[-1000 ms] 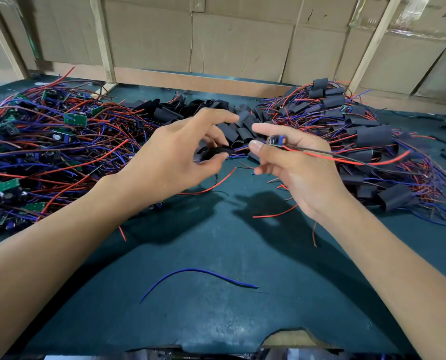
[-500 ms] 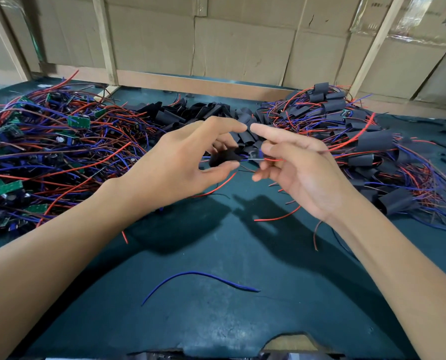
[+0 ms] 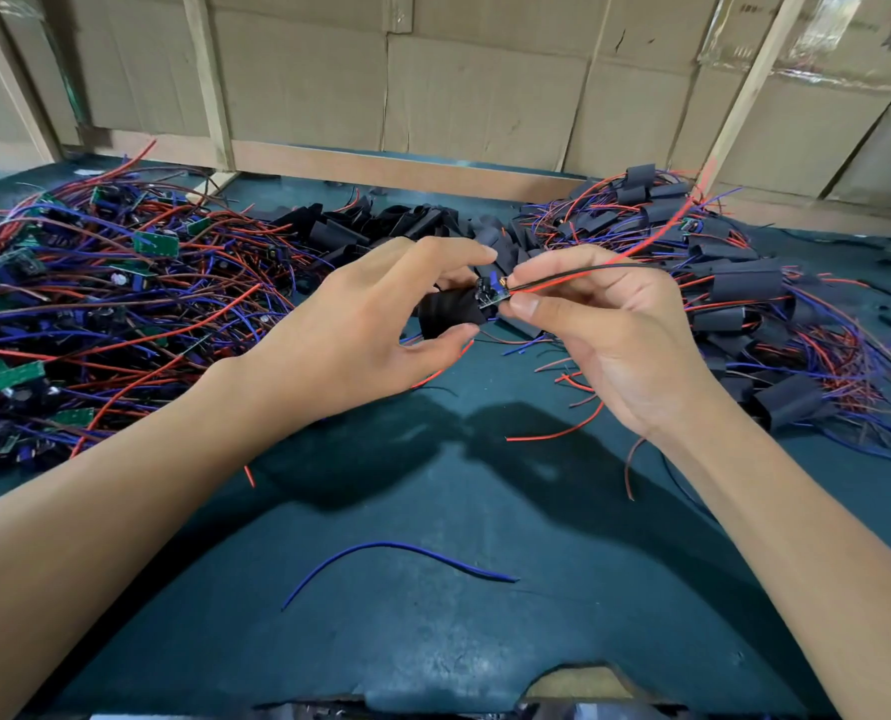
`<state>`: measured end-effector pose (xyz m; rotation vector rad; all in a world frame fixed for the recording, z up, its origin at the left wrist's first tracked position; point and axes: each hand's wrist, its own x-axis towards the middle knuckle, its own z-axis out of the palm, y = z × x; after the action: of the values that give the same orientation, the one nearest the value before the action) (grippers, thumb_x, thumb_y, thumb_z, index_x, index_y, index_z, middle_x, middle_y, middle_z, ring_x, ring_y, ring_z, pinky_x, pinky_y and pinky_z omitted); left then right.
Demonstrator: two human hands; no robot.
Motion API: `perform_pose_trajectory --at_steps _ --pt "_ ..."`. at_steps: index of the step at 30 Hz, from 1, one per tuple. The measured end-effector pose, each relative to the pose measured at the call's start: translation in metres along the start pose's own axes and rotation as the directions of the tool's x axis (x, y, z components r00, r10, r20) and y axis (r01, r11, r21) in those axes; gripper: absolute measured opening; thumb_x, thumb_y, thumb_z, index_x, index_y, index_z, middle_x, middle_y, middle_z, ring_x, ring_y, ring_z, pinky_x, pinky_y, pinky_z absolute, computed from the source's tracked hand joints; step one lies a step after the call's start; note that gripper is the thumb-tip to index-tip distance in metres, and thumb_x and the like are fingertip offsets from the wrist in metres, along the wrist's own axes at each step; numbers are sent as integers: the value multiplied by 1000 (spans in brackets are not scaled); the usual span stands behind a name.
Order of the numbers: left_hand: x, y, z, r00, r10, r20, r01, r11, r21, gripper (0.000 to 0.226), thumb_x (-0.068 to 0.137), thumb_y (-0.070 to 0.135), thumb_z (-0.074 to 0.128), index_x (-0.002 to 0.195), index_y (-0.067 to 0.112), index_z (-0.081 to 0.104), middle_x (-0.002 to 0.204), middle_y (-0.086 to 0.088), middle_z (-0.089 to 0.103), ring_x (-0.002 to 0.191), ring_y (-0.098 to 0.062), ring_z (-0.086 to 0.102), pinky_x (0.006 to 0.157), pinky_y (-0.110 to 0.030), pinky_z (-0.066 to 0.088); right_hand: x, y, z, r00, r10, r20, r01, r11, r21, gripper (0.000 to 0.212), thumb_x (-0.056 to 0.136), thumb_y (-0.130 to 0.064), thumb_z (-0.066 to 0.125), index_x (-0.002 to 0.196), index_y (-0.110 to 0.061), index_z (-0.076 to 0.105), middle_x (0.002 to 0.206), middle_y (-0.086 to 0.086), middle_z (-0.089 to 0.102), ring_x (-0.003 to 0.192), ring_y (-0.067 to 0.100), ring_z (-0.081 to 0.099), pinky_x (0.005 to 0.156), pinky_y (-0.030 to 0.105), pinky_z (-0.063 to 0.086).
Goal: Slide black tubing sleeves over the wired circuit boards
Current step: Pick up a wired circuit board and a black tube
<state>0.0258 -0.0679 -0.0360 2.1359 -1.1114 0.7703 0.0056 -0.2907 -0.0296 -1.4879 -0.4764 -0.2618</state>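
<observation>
Right now, in the head view, the only view there is, the left hand is gripping a black tubing sleeve between thumb below and curled fingers above, holding it raised over the dark green table with its mouth facing right. The right hand is pinching a small wired circuit board at the end where its red and black wires are leaving, forefinger above and thumb below, and the wires are trailing off up and to the right. The board's free end is touching the sleeve's mouth; whether it is already inside is hard to tell, since most of the board is showing outside. So the step in hand appears to be the insertion itself, just starting. The next move is probably calling for the sleeve's flattened mouth to be squeezed open and kept in line with the board, so that the taller parts on the board are not catching on the rim, and then for the sleeve to be pushed rightward until it is covering the board. To the left, a heap of bare boards with red and blue leads is waiting; at the back, loose sleeves are lying in a pile; to the right, sleeved boards are gathering, which suggests the job is partly done. A stray blue wire is lying on the table near the person.
</observation>
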Motion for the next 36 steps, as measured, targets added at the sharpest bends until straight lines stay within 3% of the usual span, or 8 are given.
perform_pose_trajectory --at_steps 8,13,19,24,27,30,33,36 --pt "2 3 -2 996 16 -84 -17 1000 -13 47 92 21 71 135 12 52 121 0 66 115 -10 62 96 -34 53 0 0 -2 997 -14 -70 9 998 -69 20 71 -7 83 86 -20 79 88 12 77 83 33 71 90 49 54" --pt "1 5 0 998 47 -52 -48 999 -3 47 90 17 73 133 9 55 118 -4 66 113 -16 63 96 -39 53 -4 -1 4 1000 -28 -7 26 989 -148 19 79 7 76 89 -9 75 88 7 78 74 18 71 73 25 55" --pt "-1 5 4 999 53 -8 -52 998 42 47 88 12 73 132 7 57 116 -4 66 109 -19 62 93 -36 51 -11 6 18 998 44 -36 -47 995 -88 12 87 7 71 95 -1 74 84 11 77 77 24 74 71 34 61" --pt "1 -6 6 999 -35 22 34 999 11 52 96 29 64 143 14 45 131 0 61 124 -13 55 104 -35 47 -3 3 14 972 62 -227 -63 998 2 16 84 11 72 85 -4 72 72 7 72 68 28 74 70 34 62" --pt "0 -29 6 986 -161 45 154 978 138 43 99 22 56 140 14 49 136 -2 56 127 -22 50 109 -31 38 7 -6 -7 933 65 -355 -74 997 -10 17 86 12 69 84 -5 68 69 4 69 67 27 73 73 39 63" --pt "-4 -47 14 928 -302 219 243 935 259 46 99 15 53 145 10 46 147 -8 48 136 -29 40 117 -35 30 13 -18 -41 857 65 -512 -114 991 -65 21 86 12 65 86 -9 62 69 6 65 59 21 69 61 34 61" --pt "-3 -56 20 794 -465 392 299 860 414 47 103 25 48 149 15 42 155 -7 39 141 -31 35 115 -48 32 15 -25 -75 730 96 -676 -190 979 -66 27 87 13 56 100 -11 57 72 3 61 49 14 63 47 27 55" --pt "5 -57 20 779 -454 432 219 843 491 43 103 22 49 146 17 47 142 -10 52 129 -36 45 108 -47 38 12 -24 -87 625 148 -766 -122 988 91 38 93 9 48 131 1 49 71 11 64 61 26 69 56 32 60"
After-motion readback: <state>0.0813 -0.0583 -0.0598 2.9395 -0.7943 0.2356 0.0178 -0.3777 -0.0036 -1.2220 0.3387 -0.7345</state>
